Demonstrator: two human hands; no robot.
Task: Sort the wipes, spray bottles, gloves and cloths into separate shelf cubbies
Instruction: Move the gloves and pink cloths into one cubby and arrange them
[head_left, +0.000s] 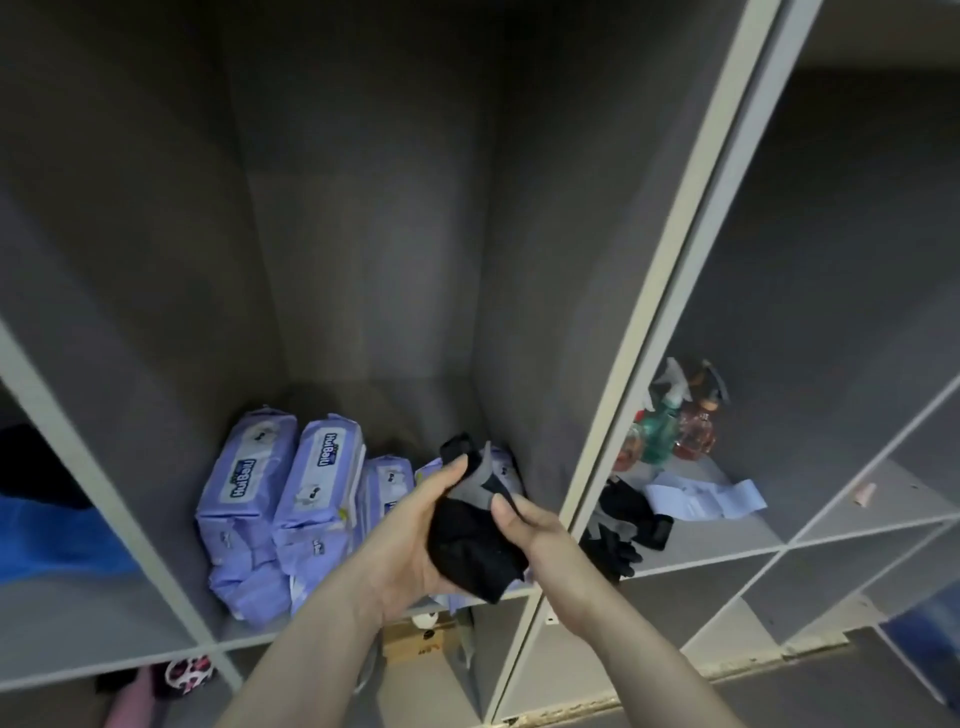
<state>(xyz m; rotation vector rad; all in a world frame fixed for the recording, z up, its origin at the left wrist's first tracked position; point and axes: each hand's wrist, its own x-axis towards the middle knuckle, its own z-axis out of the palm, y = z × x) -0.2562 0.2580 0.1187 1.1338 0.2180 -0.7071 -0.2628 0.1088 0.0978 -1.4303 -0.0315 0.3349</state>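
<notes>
Both hands hold one black glove (470, 540) in front of the purple wipe packs (283, 499). The left hand (415, 540) has its grip curled round the glove; the right hand (540, 540) pinches its edge. Right of the packs, past the shelf wall (639, 332), sit spray bottles (670, 426), more black gloves (623, 530) and a white cloth (706, 499).

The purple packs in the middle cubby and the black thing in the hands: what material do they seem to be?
The purple wipe packs: apparently soft plastic film, slightly glossy, crinkled and dented at the corners. The black glove, held by the left hand and right hand: probably matte knit fabric with a grey panel; it folds limply and shows no shine.
</notes>
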